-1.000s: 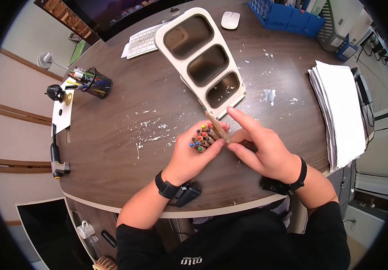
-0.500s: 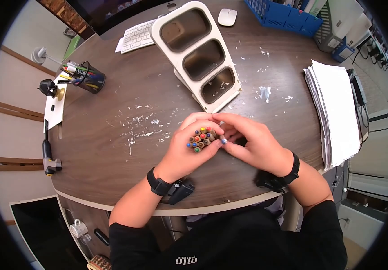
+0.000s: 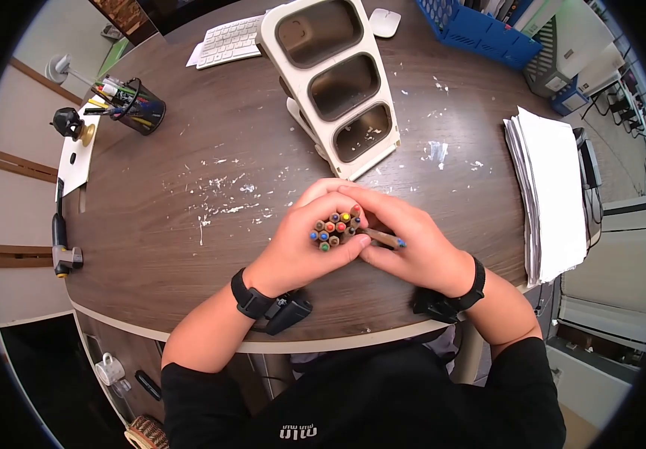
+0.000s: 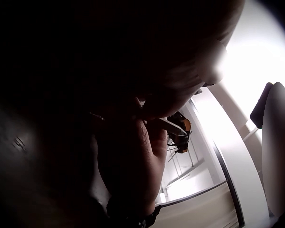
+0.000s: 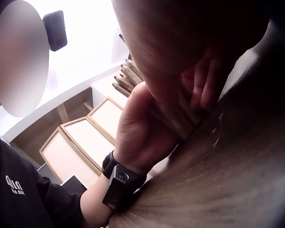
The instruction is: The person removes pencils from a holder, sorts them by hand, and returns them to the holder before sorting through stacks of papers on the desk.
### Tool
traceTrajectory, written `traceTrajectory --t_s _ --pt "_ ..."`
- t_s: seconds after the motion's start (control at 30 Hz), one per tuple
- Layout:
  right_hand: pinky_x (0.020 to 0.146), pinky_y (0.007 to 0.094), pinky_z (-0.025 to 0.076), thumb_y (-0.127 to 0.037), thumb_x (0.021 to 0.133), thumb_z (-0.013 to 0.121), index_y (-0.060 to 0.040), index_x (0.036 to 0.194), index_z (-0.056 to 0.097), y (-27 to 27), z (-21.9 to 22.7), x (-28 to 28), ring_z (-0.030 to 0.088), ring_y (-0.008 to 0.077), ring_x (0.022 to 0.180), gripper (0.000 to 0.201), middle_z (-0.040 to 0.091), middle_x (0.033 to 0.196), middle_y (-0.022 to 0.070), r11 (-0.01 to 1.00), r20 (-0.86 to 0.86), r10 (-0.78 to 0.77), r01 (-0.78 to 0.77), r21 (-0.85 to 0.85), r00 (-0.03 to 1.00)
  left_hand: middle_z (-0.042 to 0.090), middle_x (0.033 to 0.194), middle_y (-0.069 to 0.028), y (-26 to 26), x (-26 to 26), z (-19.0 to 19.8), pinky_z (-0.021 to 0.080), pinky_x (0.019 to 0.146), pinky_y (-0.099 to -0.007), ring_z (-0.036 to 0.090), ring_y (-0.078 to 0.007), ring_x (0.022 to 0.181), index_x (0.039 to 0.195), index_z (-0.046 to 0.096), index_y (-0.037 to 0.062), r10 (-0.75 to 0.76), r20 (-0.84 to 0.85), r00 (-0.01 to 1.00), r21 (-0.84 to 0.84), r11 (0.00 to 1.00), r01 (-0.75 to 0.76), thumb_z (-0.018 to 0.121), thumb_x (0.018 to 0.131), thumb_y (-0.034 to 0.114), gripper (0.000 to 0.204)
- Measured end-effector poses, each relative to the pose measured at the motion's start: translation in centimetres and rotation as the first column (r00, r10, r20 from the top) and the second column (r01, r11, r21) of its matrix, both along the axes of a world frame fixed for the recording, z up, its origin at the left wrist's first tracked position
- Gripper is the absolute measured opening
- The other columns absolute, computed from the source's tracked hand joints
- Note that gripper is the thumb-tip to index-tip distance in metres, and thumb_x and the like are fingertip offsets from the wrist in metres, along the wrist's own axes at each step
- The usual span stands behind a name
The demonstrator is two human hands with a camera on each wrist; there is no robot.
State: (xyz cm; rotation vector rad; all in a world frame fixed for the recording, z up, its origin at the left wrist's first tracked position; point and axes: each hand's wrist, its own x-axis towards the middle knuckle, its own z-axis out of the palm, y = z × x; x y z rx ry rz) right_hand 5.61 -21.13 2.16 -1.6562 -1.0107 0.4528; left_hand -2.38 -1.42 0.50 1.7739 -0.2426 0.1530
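Note:
A bundle of colored pencils [image 3: 330, 232], tips up, is gripped in my left hand [image 3: 289, 243], with the thumb lying across its near side. My right hand [image 3: 416, 232] holds one blue-tipped pencil [image 3: 384, 239] at the bundle's side, its tip pointing right. Both hands meet at the fingertips, close above the table. In the right wrist view, the pencils [image 5: 128, 76] stick out above the left hand [image 5: 145, 128]. Deep shadow covers most of the left wrist view.
A white-rimmed organizer [image 3: 327, 129] with three dark compartments stands tilted just beyond my hands. White scraps [image 3: 222, 187] are scattered on the table. At left are a pen cup [image 3: 139, 112] and a hammer [image 3: 61, 239]; a paper stack [image 3: 555, 194] lies at right.
The single pencil in my right hand has turned from pointing up and away to lying beside the bundle with its blue tip rightward. My right hand has closed in against the left.

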Motion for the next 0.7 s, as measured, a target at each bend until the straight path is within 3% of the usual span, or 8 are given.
traceTrajectory --t_s 0.07,0.2,0.3,0.37,0.5,0.57,0.7 --pt "0.088 0.0358 0.062 0.002 0.088 0.074 -0.0097 0.150 0.051 0.1 0.1 0.1 0.071 0.0256 0.110 0.067 0.067 0.132 0.0155 1.000 0.085 0.001 -0.002 0.013 0.996 0.061 0.127 -0.0119 0.1 -0.1 -0.1 0.048 0.103 -0.0374 0.059 -0.0237 0.119 0.107 0.069 0.0061 0.028 -0.035 0.999 0.008 1.000 -0.028 0.083 0.084 0.007 0.027" --pt "0.090 0.0361 0.061 0.003 0.090 0.073 -0.0097 0.150 0.051 -0.2 -0.5 -0.1 0.071 0.0266 0.111 0.065 0.067 0.131 0.0151 0.998 -0.001 -0.041 0.041 -0.055 0.999 0.061 0.126 -0.0112 -0.1 0.0 0.1 0.048 0.101 -0.0361 0.059 -0.0226 0.117 0.107 0.070 0.0056 0.020 -0.062 0.998 -0.023 0.999 -0.022 0.083 0.085 0.007 0.026" --pt "0.090 0.0367 0.061 0.003 0.091 0.071 -0.0094 0.150 0.052 0.0 -0.6 -0.1 0.071 0.0259 0.111 0.063 0.068 0.128 0.0143 0.998 0.006 -0.069 0.069 0.003 0.998 0.062 0.122 -0.0103 -0.4 0.2 0.1 0.049 0.099 -0.0349 0.060 -0.0212 0.115 0.108 0.070 0.0051 0.036 0.012 0.999 -0.028 0.999 -0.036 0.083 0.084 0.007 0.027" --pt "0.088 0.0390 0.060 0.002 0.091 0.071 -0.0095 0.150 0.051 0.3 -0.9 -0.1 0.071 0.0291 0.108 0.063 0.069 0.124 0.0148 0.998 0.037 -0.060 0.060 -0.002 0.997 0.062 0.119 -0.0092 -0.4 0.0 0.2 0.050 0.097 -0.0343 0.060 -0.0207 0.112 0.107 0.069 0.0040 0.049 -0.075 0.996 -0.091 0.994 -0.056 0.083 0.084 0.006 0.027" --pt "0.087 0.0412 0.059 0.000 0.090 0.072 -0.0089 0.151 0.048 0.6 -1.4 -0.4 0.070 0.0334 0.104 0.067 0.068 0.121 0.0161 0.998 0.148 -0.040 0.046 -0.041 0.988 0.064 0.114 -0.0080 -0.4 -0.2 -0.2 0.050 0.096 -0.0337 0.060 -0.0198 0.110 0.106 0.069 0.0034 0.073 -0.091 0.993 -0.111 0.990 -0.083 0.083 0.084 0.005 0.027" --pt "0.087 0.0424 0.057 -0.002 0.088 0.073 -0.0084 0.153 0.044 0.7 -1.4 -0.6 0.068 0.0366 0.102 0.071 0.067 0.120 0.0169 0.996 0.254 -0.039 0.058 -0.069 0.967 0.067 0.108 -0.0107 -0.4 -0.1 -0.5 0.054 0.089 -0.0341 0.066 -0.0203 0.103 0.110 0.064 0.0008 0.098 0.001 0.995 -0.067 0.993 -0.098 0.084 0.083 0.007 0.034" --pt "0.086 0.0403 0.057 -0.002 0.089 0.073 -0.0084 0.155 0.042 0.8 -1.0 -0.7 0.068 0.0334 0.103 0.073 0.067 0.119 0.0153 0.997 0.183 -0.035 0.046 -0.055 0.983 0.068 0.107 -0.0078 -0.2 -0.2 0.0 0.054 0.088 -0.0314 0.066 -0.0149 0.100 0.111 0.064 0.0012 0.105 -0.002 0.994 0.015 0.994 -0.105 0.081 0.088 0.006 0.029"
